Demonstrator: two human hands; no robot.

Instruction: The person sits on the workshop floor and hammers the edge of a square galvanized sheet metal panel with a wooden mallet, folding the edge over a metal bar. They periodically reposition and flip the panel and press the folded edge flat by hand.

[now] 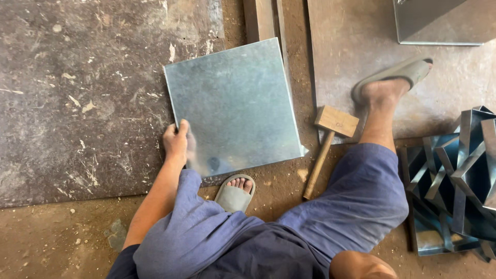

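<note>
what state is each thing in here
metal sheet: flat on the floor, left edge gripped
left hand: closed on the sheet's left edge
right hand: out of view
mallet: lying on the floor, untouched, right of the sheet
folded metal pieces: stacked at the right
grey sandals: worn on both feet
</note>
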